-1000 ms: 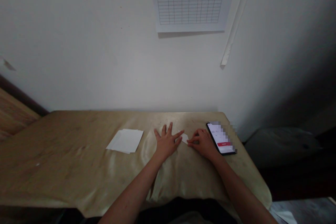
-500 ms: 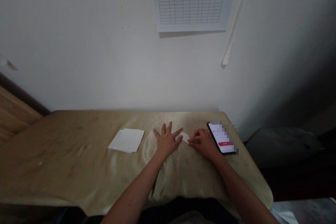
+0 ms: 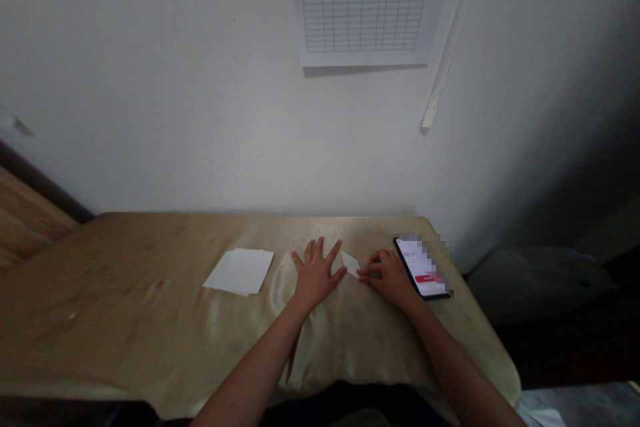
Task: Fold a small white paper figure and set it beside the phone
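A small white piece of paper [image 3: 351, 264], with straight, angled edges like a folded sheet, lies on the cloth between my two hands. My left hand [image 3: 317, 275] rests palm down with its fingers spread, thumb and index finger close to the paper's left edge. On the other side, my right hand [image 3: 389, 275] is closed, thumb and fingertips pinching the paper's lower right corner. Its other fingers are curled. To the left of my left hand, several white paper sheets [image 3: 240, 270] lie in a loose stack.
A gold satin cloth covers the table [image 3: 125, 307], wrinkled in places. Beside my right hand lies a phone [image 3: 420, 267] with its screen lit and partly pixelated. The wall behind carries a printed grid sheet [image 3: 363, 7] and a white strip [image 3: 445, 67].
My left hand has shifted slightly left, its thumb and index finger drawing back from the paper, so more of the paper shows. My right hand keeps its pinch. The view has tilted slightly.
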Motion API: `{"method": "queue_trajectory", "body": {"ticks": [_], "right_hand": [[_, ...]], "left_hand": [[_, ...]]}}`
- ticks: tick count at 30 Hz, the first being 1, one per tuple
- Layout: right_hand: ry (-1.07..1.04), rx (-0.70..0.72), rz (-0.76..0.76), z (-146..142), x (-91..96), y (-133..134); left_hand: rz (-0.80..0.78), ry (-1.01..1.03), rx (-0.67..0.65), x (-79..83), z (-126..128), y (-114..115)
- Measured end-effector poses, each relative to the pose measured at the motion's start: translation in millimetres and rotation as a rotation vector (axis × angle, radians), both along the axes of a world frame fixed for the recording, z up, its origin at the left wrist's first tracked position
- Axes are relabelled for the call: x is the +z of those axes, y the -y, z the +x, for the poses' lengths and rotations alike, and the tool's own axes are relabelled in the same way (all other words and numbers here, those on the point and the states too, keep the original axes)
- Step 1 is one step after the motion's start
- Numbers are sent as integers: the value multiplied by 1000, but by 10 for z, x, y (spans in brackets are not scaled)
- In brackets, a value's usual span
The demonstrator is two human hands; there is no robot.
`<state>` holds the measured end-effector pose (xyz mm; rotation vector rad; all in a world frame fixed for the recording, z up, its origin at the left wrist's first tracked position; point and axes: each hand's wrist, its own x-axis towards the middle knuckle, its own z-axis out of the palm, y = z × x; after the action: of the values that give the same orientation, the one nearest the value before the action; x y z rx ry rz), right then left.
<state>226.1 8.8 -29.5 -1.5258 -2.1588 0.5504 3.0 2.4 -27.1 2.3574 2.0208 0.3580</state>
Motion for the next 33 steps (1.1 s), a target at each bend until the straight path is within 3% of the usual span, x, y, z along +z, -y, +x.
{"method": "queue_trajectory", "body": {"ticks": [9, 33], "right_hand": [[26, 21, 21, 16, -8, -9], [-7, 7, 27, 7, -13, -3]], "left_hand": [[-10, -17, -290, 47, 13, 59], [-122, 24, -86, 59, -43, -95]]}}
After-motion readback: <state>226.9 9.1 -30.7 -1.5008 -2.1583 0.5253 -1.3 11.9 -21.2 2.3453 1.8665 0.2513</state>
